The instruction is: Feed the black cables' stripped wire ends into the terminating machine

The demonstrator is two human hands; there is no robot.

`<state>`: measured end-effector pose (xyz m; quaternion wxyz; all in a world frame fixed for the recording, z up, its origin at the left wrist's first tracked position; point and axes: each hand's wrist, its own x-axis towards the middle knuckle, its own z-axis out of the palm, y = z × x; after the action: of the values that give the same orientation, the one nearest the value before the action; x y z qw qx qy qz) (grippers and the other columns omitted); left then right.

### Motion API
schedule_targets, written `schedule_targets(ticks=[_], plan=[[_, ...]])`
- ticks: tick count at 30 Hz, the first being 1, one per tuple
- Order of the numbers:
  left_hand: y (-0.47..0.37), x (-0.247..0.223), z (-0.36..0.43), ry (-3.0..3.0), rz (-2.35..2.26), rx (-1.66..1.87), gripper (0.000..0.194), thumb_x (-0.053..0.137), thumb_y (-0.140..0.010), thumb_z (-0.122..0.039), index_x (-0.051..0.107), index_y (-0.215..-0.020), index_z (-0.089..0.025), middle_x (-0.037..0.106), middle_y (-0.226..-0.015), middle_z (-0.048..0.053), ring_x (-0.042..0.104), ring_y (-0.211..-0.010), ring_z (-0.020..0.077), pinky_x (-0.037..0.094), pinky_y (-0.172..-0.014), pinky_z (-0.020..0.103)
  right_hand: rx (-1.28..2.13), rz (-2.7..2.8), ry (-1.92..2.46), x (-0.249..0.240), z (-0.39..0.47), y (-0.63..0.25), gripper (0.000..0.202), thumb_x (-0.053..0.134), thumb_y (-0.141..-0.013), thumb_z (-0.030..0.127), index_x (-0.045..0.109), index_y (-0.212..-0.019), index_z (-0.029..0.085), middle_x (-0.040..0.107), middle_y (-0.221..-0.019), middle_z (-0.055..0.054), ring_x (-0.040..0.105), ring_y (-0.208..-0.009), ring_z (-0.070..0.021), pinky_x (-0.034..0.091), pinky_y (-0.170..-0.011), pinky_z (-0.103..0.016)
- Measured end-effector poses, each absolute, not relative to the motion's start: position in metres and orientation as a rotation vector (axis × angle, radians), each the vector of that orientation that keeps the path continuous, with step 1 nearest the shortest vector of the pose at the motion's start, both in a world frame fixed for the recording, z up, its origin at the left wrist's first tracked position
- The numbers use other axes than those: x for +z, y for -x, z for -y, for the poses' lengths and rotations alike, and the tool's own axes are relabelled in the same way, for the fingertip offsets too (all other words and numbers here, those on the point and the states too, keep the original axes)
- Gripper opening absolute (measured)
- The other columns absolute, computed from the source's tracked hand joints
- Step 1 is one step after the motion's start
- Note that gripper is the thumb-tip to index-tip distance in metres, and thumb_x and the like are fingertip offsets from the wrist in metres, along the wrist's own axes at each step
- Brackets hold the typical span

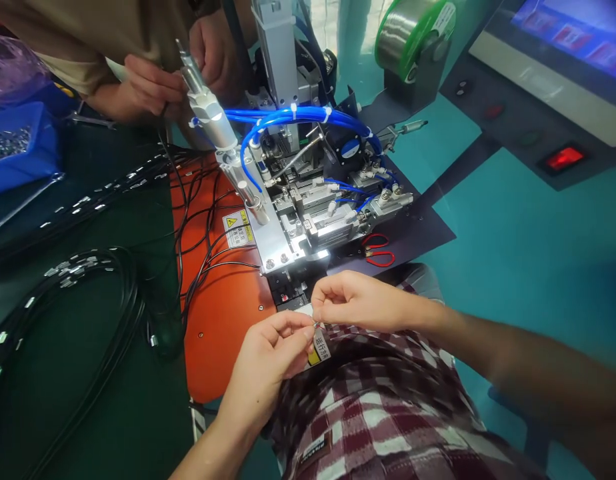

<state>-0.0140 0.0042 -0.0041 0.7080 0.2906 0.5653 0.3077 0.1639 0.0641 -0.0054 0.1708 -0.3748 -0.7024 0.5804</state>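
Note:
My left hand (269, 355) and my right hand (361, 301) meet at the front edge of a metal machine (278, 240). Thumb and fingers of each are pinched, the tips almost touching. Something tiny and pale shows between them, too small to name. A label with black characters and a yellow patch (318, 350) lies just under the fingertips. Above my right hand is a pair of red-handled cutters (379, 255), partly hidden by the machine. Thin black cables (211, 263) run from the machine's left side across an orange plate (225, 340).
Bundled black cables (118, 293) with bright ends lie on the dark green mat at left. A blue bin (21, 150) holds small metal parts. Another person's hands (155, 87) work across the table. Blue air tubes (308, 113), a wire spool (413, 37) and a control box (548, 100) stand beyond.

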Motion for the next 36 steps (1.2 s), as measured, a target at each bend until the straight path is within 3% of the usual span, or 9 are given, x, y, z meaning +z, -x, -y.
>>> schedule_targets(ticks=[4,6,11,14,17,21,25,31,36], plan=[[0.010,-0.001,-0.003,-0.650,-1.250,0.850,0.021,0.069,-0.078,-0.032,0.061,-0.084,-0.013,0.055,-0.057,-0.003,0.032,-0.042,0.0014,0.021,-0.044,0.017,0.724,2.223,0.998,-0.007,-0.045,-0.158,0.015,0.052,-0.087,0.022,0.060,-0.075,0.016,0.057,-0.065,0.000,0.045,-0.056,-0.0117,0.032,-0.056,-0.026],[0.008,0.000,-0.001,-0.665,-1.233,0.909,0.017,0.065,-0.082,-0.030,0.060,-0.088,-0.014,0.057,-0.059,-0.003,0.034,-0.042,0.0011,0.026,-0.047,0.017,0.605,2.149,0.956,-0.015,-0.034,-0.154,0.016,0.050,-0.089,0.023,0.059,-0.076,0.016,0.057,-0.065,0.000,0.045,-0.056,-0.0120,0.033,-0.057,-0.027],[0.004,-0.003,0.003,-0.633,-1.159,0.978,0.017,0.063,-0.084,-0.028,0.058,-0.092,-0.015,0.057,-0.061,-0.002,0.037,-0.044,0.0022,0.028,-0.048,0.017,1.343,1.450,1.166,-0.030,-0.021,-0.142,0.015,0.054,-0.085,0.029,0.054,-0.075,0.018,0.050,-0.063,0.003,0.043,-0.055,-0.0102,0.035,-0.052,-0.023],[0.004,-0.003,0.002,-0.600,-1.095,0.962,0.014,0.062,-0.085,-0.027,0.056,-0.091,-0.015,0.057,-0.060,-0.003,0.035,-0.042,0.0013,0.028,-0.049,0.017,1.892,1.044,1.093,-0.028,-0.028,-0.142,0.021,0.059,-0.079,0.035,0.052,-0.071,0.017,0.039,-0.053,0.007,0.031,-0.046,-0.0070,0.025,-0.043,-0.020],[0.006,0.001,0.000,-0.577,-1.015,0.878,0.012,0.060,-0.086,-0.025,0.054,-0.090,-0.015,0.056,-0.059,-0.003,0.031,-0.040,0.0007,0.025,-0.047,0.018,2.147,0.948,1.014,-0.022,-0.041,-0.149,0.018,0.062,-0.073,0.030,0.054,-0.066,0.015,0.033,-0.048,0.010,0.020,-0.044,-0.0051,0.013,-0.042,-0.020],[0.011,0.005,-0.003,-0.546,-0.901,0.731,0.009,0.056,-0.087,-0.022,0.050,-0.091,-0.017,0.055,-0.056,-0.004,0.027,-0.038,0.0012,0.019,-0.042,0.017,2.275,1.116,0.865,-0.019,-0.056,-0.160,0.017,0.064,-0.075,0.029,0.057,-0.070,0.014,0.040,-0.052,0.008,0.024,-0.045,-0.0048,0.016,-0.044,-0.020],[0.015,0.004,-0.006,-0.502,-0.866,0.617,0.004,0.053,-0.088,-0.019,0.049,-0.088,-0.016,0.054,-0.053,-0.003,0.024,-0.036,0.0009,0.017,-0.040,0.017,2.167,1.404,0.662,-0.026,-0.063,-0.163,0.016,0.063,-0.080,0.028,0.057,-0.078,0.013,0.052,-0.067,0.003,0.041,-0.057,-0.0070,0.032,-0.054,-0.020],[0.015,-0.001,-0.007,-0.510,-0.913,0.562,0.004,0.054,-0.086,-0.017,0.054,-0.085,-0.014,0.053,-0.049,-0.004,0.023,-0.033,-0.0004,0.014,-0.038,0.016,1.958,1.697,0.577,-0.031,-0.065,-0.167,0.010,0.057,-0.085,0.024,0.055,-0.082,0.014,0.052,-0.072,0.002,0.044,-0.063,-0.0096,0.037,-0.059,-0.023],[0.014,-0.005,-0.005,-0.516,-0.895,0.446,0.010,0.059,-0.083,-0.022,0.056,-0.080,-0.012,0.059,-0.052,0.001,0.027,-0.030,-0.0014,0.011,-0.036,0.017,2.294,1.730,0.416,-0.027,-0.075,-0.171,0.016,0.058,-0.086,0.027,0.055,-0.080,0.013,0.053,-0.073,0.001,0.046,-0.063,-0.0087,0.039,-0.061,-0.022]])
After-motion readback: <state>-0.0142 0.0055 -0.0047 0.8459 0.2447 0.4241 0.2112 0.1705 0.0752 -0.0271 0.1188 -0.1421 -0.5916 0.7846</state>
